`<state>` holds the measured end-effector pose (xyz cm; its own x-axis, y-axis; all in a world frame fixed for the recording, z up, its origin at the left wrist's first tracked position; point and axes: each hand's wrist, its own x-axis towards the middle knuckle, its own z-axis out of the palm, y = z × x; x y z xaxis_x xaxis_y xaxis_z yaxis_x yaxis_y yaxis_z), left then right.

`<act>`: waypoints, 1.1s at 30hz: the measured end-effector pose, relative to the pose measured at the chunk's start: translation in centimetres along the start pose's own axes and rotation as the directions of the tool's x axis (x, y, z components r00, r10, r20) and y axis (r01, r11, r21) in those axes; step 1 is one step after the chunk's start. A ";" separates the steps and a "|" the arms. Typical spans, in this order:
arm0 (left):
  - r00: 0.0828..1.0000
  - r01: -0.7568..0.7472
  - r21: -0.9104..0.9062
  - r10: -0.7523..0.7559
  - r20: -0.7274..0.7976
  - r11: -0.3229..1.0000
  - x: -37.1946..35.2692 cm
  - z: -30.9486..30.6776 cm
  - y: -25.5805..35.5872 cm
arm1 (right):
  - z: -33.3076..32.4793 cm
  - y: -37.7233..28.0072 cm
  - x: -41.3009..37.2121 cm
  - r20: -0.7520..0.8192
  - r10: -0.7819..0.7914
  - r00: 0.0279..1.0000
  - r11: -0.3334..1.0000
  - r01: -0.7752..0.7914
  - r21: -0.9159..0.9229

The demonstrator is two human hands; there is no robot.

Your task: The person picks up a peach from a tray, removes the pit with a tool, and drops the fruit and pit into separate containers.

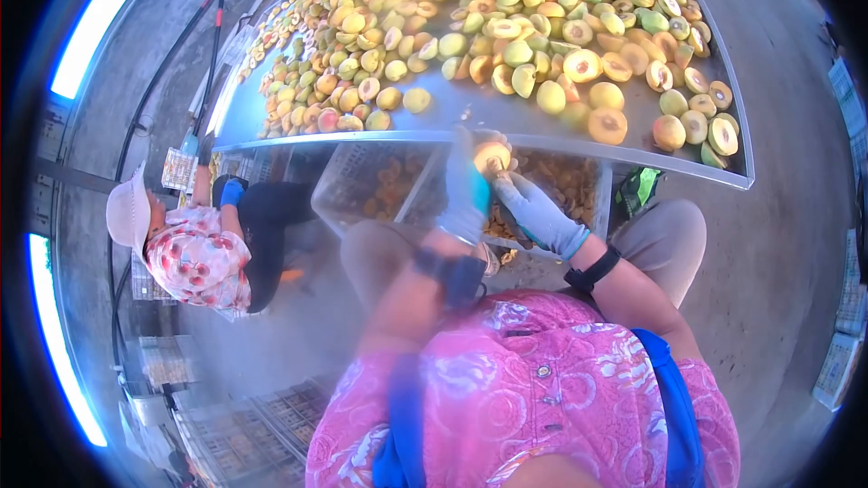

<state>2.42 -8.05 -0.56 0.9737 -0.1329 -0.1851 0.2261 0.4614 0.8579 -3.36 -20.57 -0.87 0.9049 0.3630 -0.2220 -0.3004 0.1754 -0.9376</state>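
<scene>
Just over the near rim of the metal table, a yellow peach half (pixel 493 157) sits between my two gloved hands. My right hand (pixel 541 217), in a pale glove, is closed around its lower right side. Against its left side is my left hand (pixel 466 188), in a white and teal glove, its fingers smeared by motion; I cannot tell whether they grip anything. Beyond both hands, many halved peaches (pixel 515 52) are heaped on the table (pixel 434 108), some cut side up with the pit showing.
Below the table edge stand crates (pixel 348 172) with cut fruit pieces inside. A dark bag with a bright green patch (pixel 647 183) is by my right knee. On the left sits a co-worker (pixel 199 248) in a hat and flowered shirt. Stacked crates (pixel 240 434) stand at lower left.
</scene>
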 end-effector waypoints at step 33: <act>0.995 -0.051 0.026 0.053 -0.083 0.998 -1.3 -0.1 0.8 | 0.9 0.8 0.3 0.071 0.020 0.997 0.997 -0.025 0.077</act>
<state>1.29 -7.43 0.29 0.9834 -0.0353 -0.1782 0.1751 0.4448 0.8784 -3.64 -19.51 -1.43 0.8752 0.4301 -0.2213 -0.3457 0.2361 -0.9082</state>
